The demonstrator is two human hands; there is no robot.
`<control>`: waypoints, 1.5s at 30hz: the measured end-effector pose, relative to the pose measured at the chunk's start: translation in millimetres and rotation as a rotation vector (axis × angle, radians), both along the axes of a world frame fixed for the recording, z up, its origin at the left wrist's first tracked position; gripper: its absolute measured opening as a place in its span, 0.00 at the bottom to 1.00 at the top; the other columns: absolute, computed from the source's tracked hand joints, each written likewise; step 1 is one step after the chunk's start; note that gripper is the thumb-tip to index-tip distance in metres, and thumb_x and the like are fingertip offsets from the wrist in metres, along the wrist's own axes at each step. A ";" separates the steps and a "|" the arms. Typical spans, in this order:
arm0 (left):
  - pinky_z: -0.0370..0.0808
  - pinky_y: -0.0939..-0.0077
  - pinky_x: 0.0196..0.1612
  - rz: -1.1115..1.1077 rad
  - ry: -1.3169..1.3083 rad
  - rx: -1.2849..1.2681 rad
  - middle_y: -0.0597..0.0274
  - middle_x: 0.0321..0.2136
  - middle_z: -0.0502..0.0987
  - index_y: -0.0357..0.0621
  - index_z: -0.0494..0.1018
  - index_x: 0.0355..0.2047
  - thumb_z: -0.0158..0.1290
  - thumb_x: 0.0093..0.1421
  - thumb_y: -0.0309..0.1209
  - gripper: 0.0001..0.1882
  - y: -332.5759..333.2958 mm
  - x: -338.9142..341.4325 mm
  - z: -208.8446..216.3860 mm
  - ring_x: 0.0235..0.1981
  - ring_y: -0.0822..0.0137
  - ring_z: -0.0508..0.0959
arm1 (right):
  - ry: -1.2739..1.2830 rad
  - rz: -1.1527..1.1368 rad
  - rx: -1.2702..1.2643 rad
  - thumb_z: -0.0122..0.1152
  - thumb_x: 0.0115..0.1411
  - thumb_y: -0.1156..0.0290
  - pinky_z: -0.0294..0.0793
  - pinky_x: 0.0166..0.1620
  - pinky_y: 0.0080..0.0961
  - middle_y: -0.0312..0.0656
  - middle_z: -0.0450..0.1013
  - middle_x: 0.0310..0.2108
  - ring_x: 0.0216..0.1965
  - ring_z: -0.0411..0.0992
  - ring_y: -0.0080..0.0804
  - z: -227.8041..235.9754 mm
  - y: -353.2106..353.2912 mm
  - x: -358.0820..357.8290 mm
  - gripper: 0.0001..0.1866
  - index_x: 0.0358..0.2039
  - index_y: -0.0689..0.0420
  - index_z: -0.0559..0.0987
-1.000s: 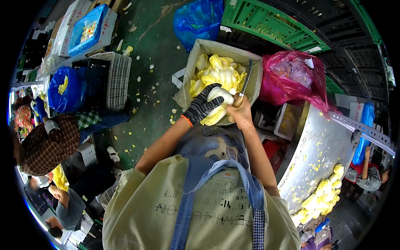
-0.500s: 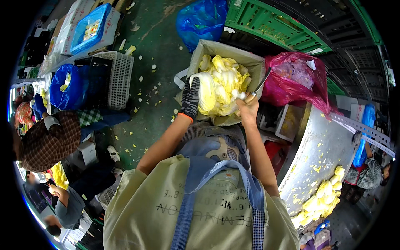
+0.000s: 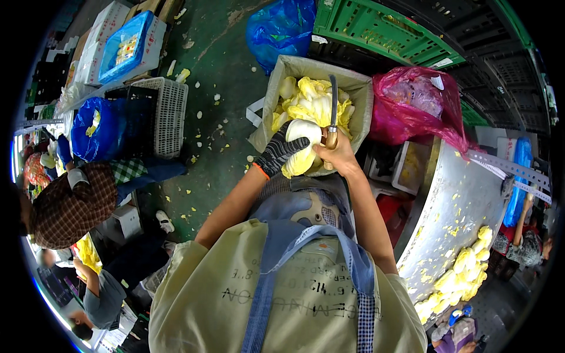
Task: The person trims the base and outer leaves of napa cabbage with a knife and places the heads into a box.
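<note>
My left hand (image 3: pixel 279 152), in a dark striped glove, is wrapped round a napa cabbage (image 3: pixel 301 130), its white base facing away from me and its yellow leaves toward me. Beside it my bare right hand (image 3: pixel 339 155) grips the wooden handle of a knife (image 3: pixel 334 103), whose dark blade points away from me. The right fingers are close against the cabbage; whether they touch it I cannot tell. Both hands are over the near side of a lined bin (image 3: pixel 271 88). Yellow and white cabbage leaves (image 3: pixel 315 94) fill much of the bin.
A pink plastic bag (image 3: pixel 391 120) stands right of the bin, a blue bag (image 3: pixel 279 35) beyond it. On the right, a metal table (image 3: pixel 435 235) bears piled cabbages (image 3: pixel 462 273). Green and black crates (image 3: pixel 382 29) line the far side. A co-worker in a checked shirt (image 3: pixel 70 203) is at left.
My left hand has drawn the cabbage toward me and tipped it, so its white base now shows. The knife has swung from slanting right to pointing away, and my right hand is nearer the cabbage.
</note>
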State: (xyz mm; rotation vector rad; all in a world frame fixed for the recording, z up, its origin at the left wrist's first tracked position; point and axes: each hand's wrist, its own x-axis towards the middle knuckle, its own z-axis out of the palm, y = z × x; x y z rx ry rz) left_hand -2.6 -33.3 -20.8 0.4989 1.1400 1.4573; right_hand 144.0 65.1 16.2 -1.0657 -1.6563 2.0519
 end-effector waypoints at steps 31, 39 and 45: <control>0.73 0.67 0.44 0.369 -0.682 -0.153 0.55 0.39 0.73 0.39 0.66 0.46 0.54 0.53 0.35 0.22 3.8 -45.0 -10.3 0.39 0.61 0.75 | -0.224 -0.213 0.336 0.61 0.47 0.80 0.72 0.40 0.23 0.48 0.69 0.41 0.38 0.70 0.30 -34.6 18.5 20.3 0.24 0.45 0.66 0.64; 0.69 0.75 0.46 0.001 -0.170 -0.005 0.60 0.41 0.72 0.38 0.64 0.49 0.54 0.53 0.32 0.24 8.4 -14.1 -2.3 0.42 0.69 0.72 | 0.121 -0.010 -0.104 0.66 0.45 0.74 0.67 0.43 0.21 0.39 0.66 0.38 0.39 0.65 0.23 2.0 -1.1 -14.6 0.28 0.44 0.66 0.64; 0.66 0.75 0.49 -0.101 0.244 -0.049 0.60 0.45 0.68 0.39 0.61 0.50 0.62 0.45 0.33 0.33 11.3 -3.4 18.4 0.46 0.69 0.69 | 0.004 0.009 0.078 0.63 0.38 0.80 0.64 0.34 0.16 0.32 0.60 0.29 0.30 0.59 0.18 1.0 -5.5 -10.2 0.22 0.35 0.60 0.65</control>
